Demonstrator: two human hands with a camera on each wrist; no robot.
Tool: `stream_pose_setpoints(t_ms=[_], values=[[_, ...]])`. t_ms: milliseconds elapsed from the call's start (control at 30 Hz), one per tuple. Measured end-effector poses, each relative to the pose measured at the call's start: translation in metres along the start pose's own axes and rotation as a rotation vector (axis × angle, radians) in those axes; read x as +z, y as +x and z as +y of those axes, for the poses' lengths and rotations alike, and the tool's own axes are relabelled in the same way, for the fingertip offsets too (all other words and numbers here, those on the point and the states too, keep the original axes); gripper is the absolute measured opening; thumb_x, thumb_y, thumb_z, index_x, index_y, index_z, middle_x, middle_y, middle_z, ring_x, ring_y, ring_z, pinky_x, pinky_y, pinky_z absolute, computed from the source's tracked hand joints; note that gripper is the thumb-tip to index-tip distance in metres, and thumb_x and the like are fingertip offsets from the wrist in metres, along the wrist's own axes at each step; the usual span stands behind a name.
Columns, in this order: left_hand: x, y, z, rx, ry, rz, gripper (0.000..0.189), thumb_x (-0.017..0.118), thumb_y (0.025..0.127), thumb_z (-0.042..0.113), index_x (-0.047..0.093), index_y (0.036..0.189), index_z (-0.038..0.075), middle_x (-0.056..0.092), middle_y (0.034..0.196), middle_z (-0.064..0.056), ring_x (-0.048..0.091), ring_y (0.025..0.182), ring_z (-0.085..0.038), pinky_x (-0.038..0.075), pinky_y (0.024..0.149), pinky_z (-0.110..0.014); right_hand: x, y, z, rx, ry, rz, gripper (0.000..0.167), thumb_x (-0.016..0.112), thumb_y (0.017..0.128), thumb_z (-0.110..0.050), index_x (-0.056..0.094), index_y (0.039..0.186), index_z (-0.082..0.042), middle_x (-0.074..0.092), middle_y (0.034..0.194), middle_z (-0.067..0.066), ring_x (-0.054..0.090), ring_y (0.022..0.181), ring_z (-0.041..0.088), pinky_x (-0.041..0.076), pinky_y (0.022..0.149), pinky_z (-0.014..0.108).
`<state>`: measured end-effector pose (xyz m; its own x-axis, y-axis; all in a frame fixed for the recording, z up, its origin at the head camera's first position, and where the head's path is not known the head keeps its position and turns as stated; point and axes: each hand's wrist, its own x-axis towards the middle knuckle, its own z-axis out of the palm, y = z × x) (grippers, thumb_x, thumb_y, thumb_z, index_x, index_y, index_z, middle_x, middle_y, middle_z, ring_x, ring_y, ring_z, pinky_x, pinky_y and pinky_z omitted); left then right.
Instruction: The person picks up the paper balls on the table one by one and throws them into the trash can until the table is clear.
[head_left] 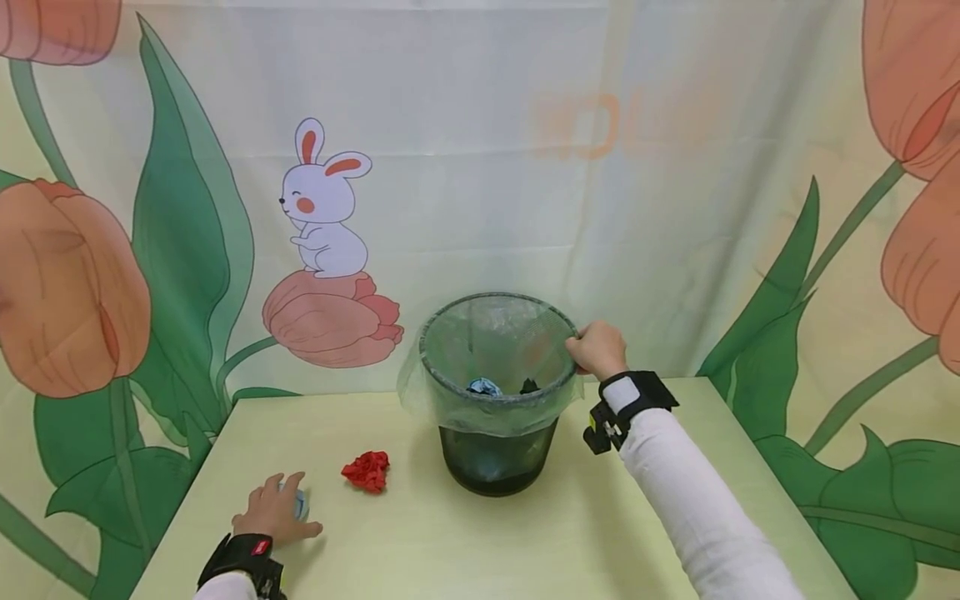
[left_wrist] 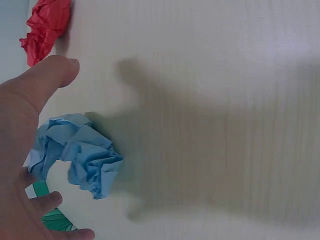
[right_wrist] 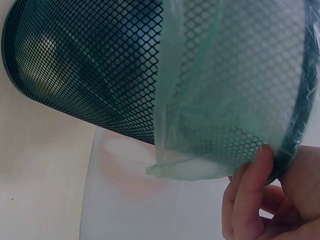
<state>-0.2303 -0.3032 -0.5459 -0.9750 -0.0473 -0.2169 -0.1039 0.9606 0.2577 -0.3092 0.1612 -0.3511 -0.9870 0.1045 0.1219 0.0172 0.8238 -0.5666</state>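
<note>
My right hand [head_left: 600, 350] grips the rim of a dark mesh wastebasket [head_left: 495, 462] at its right side. Fingers [right_wrist: 252, 192] curl over the rim and press the thin green bag [right_wrist: 215, 135] that lines the basket and hangs over its edge. Inside the basket, a blue crumpled paper [head_left: 484, 387] and a dark scrap [head_left: 529, 386] show. On the left of the table, my left hand [head_left: 273, 508] spreads its fingers over a crumpled ball of light blue paper [left_wrist: 77, 150], thumb apart from it. A crumpled red paper [head_left: 367, 472] lies just beyond that hand.
The pale table [head_left: 420, 550] ends at a hanging cloth backdrop [head_left: 480, 208] printed with tulips and a rabbit. The wastebasket stands near the table's back edge. Both wrists wear black straps with small cameras.
</note>
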Motion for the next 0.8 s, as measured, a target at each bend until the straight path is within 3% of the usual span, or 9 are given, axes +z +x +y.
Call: stream_pose_setpoints(t_ms=[267,467,633,800], values=[[0.021,0.001,-0.008,-0.038,-0.012,-0.054,0.091,0.079,0.064,0.043,0.037,0.134,0.002,0.033,0.127,-0.032,0.042,0.106,-0.055,0.044,0.073,-0.066,0.004,0.004,0.003,0.02,-0.003,-0.024,0.045,0.048,0.085,-0.009,0.027,0.046,-0.017,0.031,0.038,-0.004,0.055,0.043,0.013,0.029,0.036,0.018],[0.033,0.004,-0.007,-0.048,0.004,-0.058,0.089,0.082,0.06,0.037,0.04,0.132,0.003,0.041,0.121,-0.031,0.049,0.096,-0.047,0.047,0.071,-0.061,0.004,0.006,0.004,0.024,-0.027,-0.019,0.045,0.049,0.086,-0.01,0.029,0.046,-0.017,0.033,0.038,-0.003,0.055,0.044,0.014,0.024,0.037,0.018],[0.038,0.004,-0.007,-0.037,0.034,-0.039,0.077,0.081,0.062,0.033,0.047,0.126,0.007,0.047,0.111,-0.026,0.051,0.091,-0.042,0.049,0.067,-0.058,0.003,0.006,0.004,0.017,-0.035,-0.013,0.045,0.049,0.084,-0.009,0.029,0.045,-0.017,0.035,0.038,-0.003,0.056,0.044,0.015,0.021,0.037,0.018],[0.036,-0.001,-0.003,-0.007,0.049,-0.016,0.056,0.08,0.065,0.027,0.055,0.112,0.01,0.05,0.099,-0.02,0.053,0.083,-0.036,0.05,0.063,-0.053,0.002,0.005,0.002,0.018,-0.026,-0.014,0.045,0.048,0.083,-0.008,0.028,0.044,-0.018,0.035,0.037,-0.004,0.058,0.045,0.015,0.028,0.035,0.018]])
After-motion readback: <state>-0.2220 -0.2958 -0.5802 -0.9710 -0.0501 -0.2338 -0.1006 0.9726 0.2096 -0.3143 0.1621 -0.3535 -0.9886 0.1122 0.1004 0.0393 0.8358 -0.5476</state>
